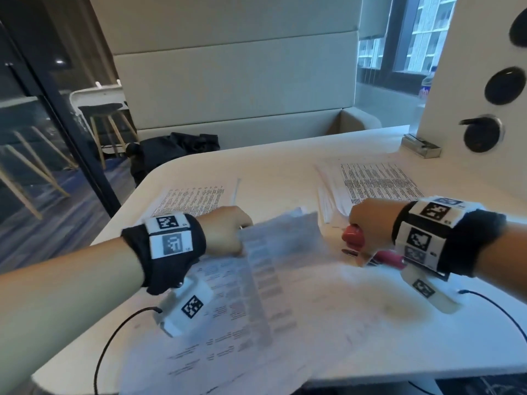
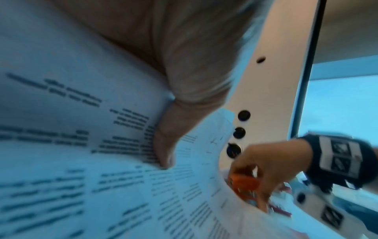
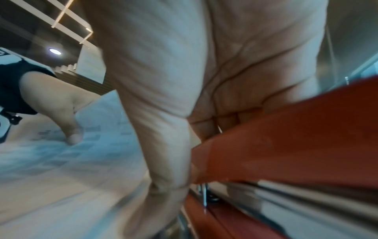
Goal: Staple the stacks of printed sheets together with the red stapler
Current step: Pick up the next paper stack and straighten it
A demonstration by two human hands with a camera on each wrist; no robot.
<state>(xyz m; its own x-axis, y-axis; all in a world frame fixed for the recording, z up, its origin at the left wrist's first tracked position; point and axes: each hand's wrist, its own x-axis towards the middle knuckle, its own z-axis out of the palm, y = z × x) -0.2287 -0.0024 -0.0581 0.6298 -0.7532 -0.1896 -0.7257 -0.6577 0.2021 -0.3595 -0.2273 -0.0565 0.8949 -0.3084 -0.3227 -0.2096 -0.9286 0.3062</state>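
One red stapler [image 1: 353,238] sits in the right hand [image 1: 370,223] above the desk [image 1: 271,163]. The left hand [image 1: 225,232] pinches a blurred stack of printed sheets [image 1: 273,252] — perhaps several pages. Two further stacks lie behind — left stack [image 1: 191,201], right stack [image 1: 376,181].

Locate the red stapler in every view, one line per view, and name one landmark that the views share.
Head view: the red stapler sits right of centre, gripped by the right hand.
Left wrist view: it shows at lower right, orange-red and blurred, under the same hand's fingers.
Right wrist view: it fills the lower right, very close.
Shared landmark: the printed sheets held by the left hand.
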